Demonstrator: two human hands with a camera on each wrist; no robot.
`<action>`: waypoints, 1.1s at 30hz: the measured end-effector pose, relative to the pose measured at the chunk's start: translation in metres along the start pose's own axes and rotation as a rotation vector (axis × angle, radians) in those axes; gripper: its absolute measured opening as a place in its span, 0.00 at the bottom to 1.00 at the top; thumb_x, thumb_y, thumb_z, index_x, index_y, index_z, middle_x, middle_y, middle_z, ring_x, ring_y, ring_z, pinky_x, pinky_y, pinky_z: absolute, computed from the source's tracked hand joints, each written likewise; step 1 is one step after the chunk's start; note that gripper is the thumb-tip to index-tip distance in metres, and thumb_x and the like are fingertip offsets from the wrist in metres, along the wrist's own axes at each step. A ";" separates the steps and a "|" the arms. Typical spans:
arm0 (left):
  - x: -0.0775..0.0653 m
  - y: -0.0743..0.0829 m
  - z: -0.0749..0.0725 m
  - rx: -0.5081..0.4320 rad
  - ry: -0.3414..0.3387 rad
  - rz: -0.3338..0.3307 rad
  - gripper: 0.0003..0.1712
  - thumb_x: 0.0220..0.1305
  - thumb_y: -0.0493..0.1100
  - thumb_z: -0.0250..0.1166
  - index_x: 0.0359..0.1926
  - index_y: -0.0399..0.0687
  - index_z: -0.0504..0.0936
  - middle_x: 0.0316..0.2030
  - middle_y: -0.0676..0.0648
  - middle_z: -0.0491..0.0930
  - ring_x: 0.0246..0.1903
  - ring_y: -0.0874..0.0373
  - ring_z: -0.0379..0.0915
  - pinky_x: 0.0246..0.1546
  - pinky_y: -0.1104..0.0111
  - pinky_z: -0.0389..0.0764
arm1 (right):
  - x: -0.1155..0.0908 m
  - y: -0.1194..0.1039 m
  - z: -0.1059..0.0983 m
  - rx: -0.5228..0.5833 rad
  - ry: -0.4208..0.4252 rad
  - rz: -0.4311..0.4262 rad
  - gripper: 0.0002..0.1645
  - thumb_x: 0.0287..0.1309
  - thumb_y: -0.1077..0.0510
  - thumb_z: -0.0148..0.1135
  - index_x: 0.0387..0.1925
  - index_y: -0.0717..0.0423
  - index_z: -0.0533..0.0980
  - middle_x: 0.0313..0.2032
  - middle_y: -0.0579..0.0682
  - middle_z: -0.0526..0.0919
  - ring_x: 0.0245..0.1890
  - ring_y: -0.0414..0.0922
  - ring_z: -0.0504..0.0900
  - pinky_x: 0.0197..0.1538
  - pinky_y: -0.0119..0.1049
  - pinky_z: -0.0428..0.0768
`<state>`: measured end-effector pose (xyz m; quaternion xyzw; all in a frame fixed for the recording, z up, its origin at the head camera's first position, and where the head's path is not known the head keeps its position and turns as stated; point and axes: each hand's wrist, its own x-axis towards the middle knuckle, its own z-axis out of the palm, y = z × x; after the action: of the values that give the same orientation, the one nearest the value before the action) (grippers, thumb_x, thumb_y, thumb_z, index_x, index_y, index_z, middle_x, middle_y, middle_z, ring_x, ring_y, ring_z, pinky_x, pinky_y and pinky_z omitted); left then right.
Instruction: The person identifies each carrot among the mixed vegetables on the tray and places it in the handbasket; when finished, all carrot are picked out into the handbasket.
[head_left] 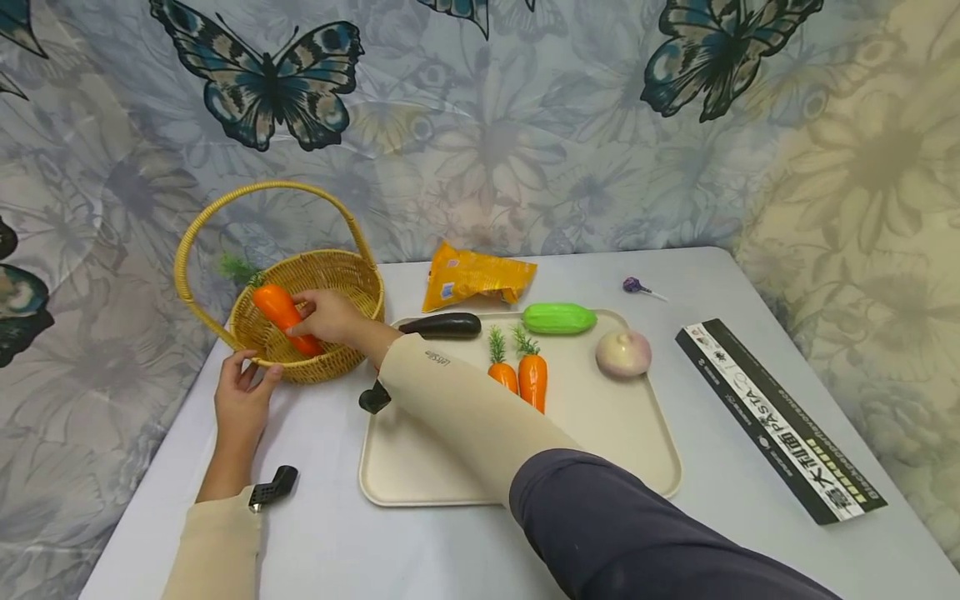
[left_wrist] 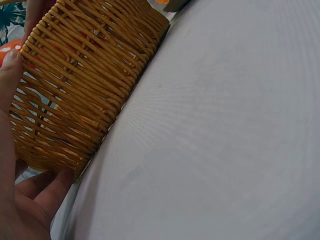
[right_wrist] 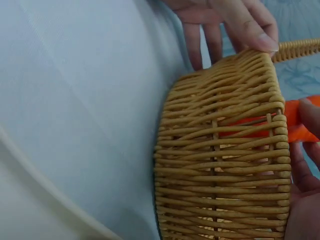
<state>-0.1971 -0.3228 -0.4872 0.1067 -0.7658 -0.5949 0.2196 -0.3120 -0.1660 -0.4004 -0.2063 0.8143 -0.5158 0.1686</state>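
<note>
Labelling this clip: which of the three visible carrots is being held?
The carrot at the basket, gripped by the right hand; the other two carrots lie on the tray.

Basket [head_left: 330, 271] stands left, box [head_left: 780, 421] right — tray [head_left: 600, 433] between, 2 carrots [head_left: 533, 382] on it.

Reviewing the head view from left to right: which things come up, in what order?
Left hand, right hand, eggplant, leftmost carrot of the side-by-side pair, green vegetable, onion, long black box. Overlapping things, such as the basket, are left out.
</note>
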 end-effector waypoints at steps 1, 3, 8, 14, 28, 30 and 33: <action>0.000 0.000 0.000 -0.002 -0.001 0.002 0.30 0.61 0.36 0.69 0.61 0.39 0.66 0.73 0.45 0.53 0.67 0.45 0.59 0.53 0.79 0.73 | 0.000 0.000 0.001 -0.035 0.000 -0.003 0.33 0.51 0.57 0.75 0.60 0.46 0.75 0.36 0.41 0.79 0.34 0.36 0.78 0.33 0.25 0.78; -0.001 0.000 0.000 -0.018 -0.002 0.007 0.30 0.61 0.36 0.69 0.61 0.37 0.66 0.73 0.44 0.53 0.67 0.44 0.59 0.52 0.79 0.73 | 0.000 0.000 0.001 -0.067 -0.006 -0.003 0.33 0.51 0.57 0.75 0.60 0.47 0.75 0.35 0.41 0.79 0.34 0.36 0.78 0.33 0.25 0.78; -0.001 0.002 -0.001 -0.045 -0.008 0.027 0.31 0.61 0.33 0.68 0.61 0.33 0.64 0.72 0.42 0.53 0.67 0.41 0.57 0.52 0.80 0.73 | 0.001 0.001 0.003 -0.113 -0.023 -0.008 0.34 0.51 0.57 0.75 0.61 0.48 0.75 0.37 0.42 0.78 0.35 0.36 0.78 0.33 0.25 0.78; -0.003 0.003 -0.002 -0.011 0.004 0.034 0.31 0.62 0.34 0.68 0.61 0.33 0.63 0.72 0.42 0.55 0.67 0.41 0.58 0.52 0.79 0.73 | 0.004 0.002 0.008 -0.226 -0.024 -0.019 0.35 0.51 0.55 0.75 0.62 0.47 0.74 0.36 0.41 0.79 0.33 0.34 0.77 0.33 0.23 0.77; -0.001 -0.002 -0.003 0.016 0.003 0.018 0.31 0.62 0.38 0.68 0.62 0.38 0.65 0.73 0.45 0.53 0.67 0.44 0.58 0.57 0.73 0.72 | 0.000 0.004 0.005 -0.251 -0.058 -0.076 0.31 0.55 0.56 0.72 0.61 0.51 0.75 0.35 0.40 0.79 0.33 0.34 0.76 0.32 0.23 0.75; -0.001 -0.002 -0.003 0.013 0.005 0.020 0.31 0.62 0.38 0.69 0.62 0.38 0.66 0.73 0.44 0.53 0.67 0.45 0.58 0.57 0.72 0.72 | -0.003 0.005 0.001 -0.178 -0.066 -0.095 0.29 0.56 0.58 0.72 0.60 0.52 0.76 0.35 0.41 0.79 0.32 0.36 0.77 0.31 0.24 0.77; 0.000 -0.001 -0.002 0.014 0.000 0.023 0.31 0.62 0.38 0.69 0.62 0.37 0.66 0.73 0.44 0.54 0.67 0.45 0.59 0.57 0.72 0.72 | -0.011 0.003 -0.009 -0.070 -0.097 -0.123 0.27 0.58 0.58 0.70 0.60 0.53 0.75 0.37 0.43 0.78 0.33 0.39 0.80 0.33 0.26 0.79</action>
<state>-0.1961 -0.3252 -0.4880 0.0994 -0.7712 -0.5868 0.2257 -0.3079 -0.1521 -0.3990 -0.2864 0.8084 -0.4859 0.1684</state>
